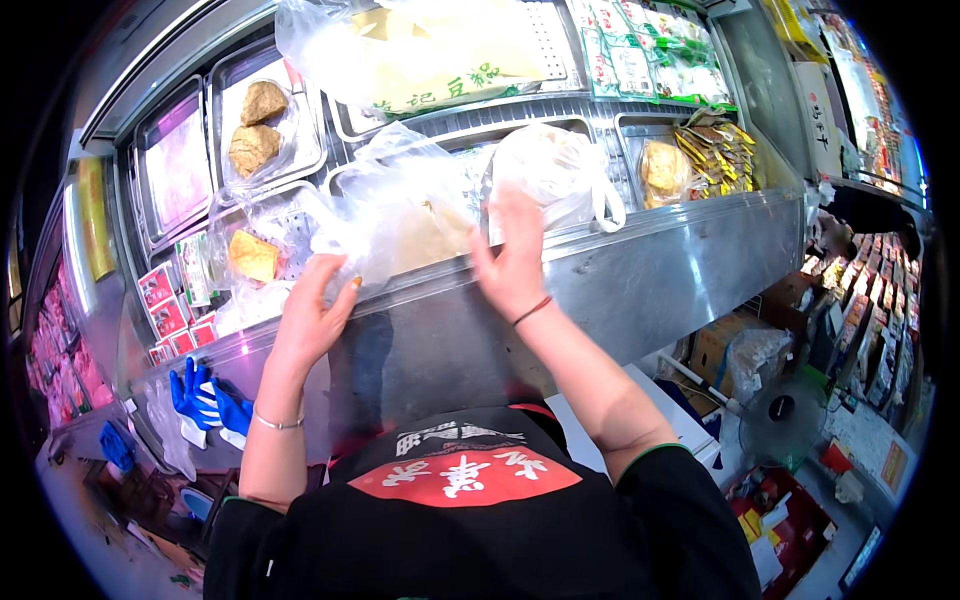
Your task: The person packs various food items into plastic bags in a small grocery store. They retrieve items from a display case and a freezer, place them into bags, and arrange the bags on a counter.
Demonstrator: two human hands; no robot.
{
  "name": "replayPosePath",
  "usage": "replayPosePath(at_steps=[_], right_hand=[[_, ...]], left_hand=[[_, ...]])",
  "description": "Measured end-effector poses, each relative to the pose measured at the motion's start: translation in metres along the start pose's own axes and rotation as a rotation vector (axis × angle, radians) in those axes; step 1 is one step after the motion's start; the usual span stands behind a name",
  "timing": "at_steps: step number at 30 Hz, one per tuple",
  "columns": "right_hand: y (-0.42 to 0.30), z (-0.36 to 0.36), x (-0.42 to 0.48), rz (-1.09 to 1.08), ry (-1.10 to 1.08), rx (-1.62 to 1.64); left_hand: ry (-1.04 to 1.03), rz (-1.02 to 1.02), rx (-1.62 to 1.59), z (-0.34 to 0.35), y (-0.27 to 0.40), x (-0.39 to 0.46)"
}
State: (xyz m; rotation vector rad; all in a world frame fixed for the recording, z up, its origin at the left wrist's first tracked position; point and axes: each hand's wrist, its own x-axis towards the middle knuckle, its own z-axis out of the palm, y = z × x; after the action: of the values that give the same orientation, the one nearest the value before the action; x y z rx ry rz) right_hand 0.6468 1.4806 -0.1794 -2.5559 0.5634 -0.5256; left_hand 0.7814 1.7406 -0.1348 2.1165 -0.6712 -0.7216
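Observation:
At the front edge of a steel display counter [675,262], both my hands are over the trays. My left hand [319,307] has its thumb apart from its fingers, beside a crumpled clear plastic bag [367,225]; whether it touches the film I cannot tell. Flat beige food [431,232] shows partly under this bag. My right hand [514,259], slightly blurred, is spread with nothing visible in it. Its fingertips are in front of a full white plastic bag [544,169] with loose handles, and contact is unclear.
Left of the hands, a yellow block [253,256] lies in clear plastic, near red-and-white packets [166,307]. Behind are brown pieces [255,150] on a metal tray and a large printed bag [450,67]. Blue gloves [199,397] hang on the counter front. A fan [781,420] stands right.

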Motion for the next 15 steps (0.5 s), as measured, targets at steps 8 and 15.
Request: replayPosePath(at_steps=[8,15], right_hand=[[0.181,-0.013,0.074,0.521,-0.656,-0.068],[0.015,0.007,0.035,0.157,-0.688,0.194]], left_hand=[[0.358,0.055,0.078,0.036,0.027,-0.019],[0.322,-0.049,0.124,0.078,0.020,-0.014]])
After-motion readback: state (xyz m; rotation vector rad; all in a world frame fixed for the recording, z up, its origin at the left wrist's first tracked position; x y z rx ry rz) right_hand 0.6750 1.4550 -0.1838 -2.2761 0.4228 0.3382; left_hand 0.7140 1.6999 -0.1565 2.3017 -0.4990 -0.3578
